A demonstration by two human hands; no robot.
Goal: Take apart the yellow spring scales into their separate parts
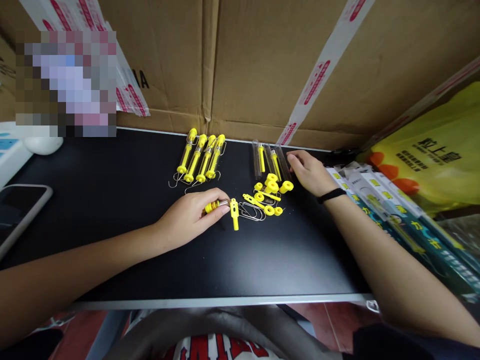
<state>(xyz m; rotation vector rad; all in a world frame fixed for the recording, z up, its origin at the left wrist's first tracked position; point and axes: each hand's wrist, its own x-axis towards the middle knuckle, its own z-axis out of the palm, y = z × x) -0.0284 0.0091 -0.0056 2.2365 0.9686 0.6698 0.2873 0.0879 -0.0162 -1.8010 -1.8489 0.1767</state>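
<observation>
My left hand [195, 212] is closed in a pinch around a small yellow spring-scale part with a metal spring [224, 202]. Just beyond its fingertips lies a flat yellow plastic piece with holes [234, 212]. My right hand [309, 172] has its fingers curled at the rightmost clear plastic tube [284, 167]; the fingertips are partly hidden. Two more tubes beside it are next to yellow graduated rods [275, 164]. Between the hands are yellow caps and rings [272, 187], a small coil spring [269, 201] and large wire hooks [253, 212].
Several assembled yellow spring scales [206, 159] with hooks lie side by side at the back. A phone [24, 212] is at the left edge. Packaged items [397, 220] and a yellow bag [431, 155] crowd the right side. Cardboard [255, 65] stands behind the black table [240, 270].
</observation>
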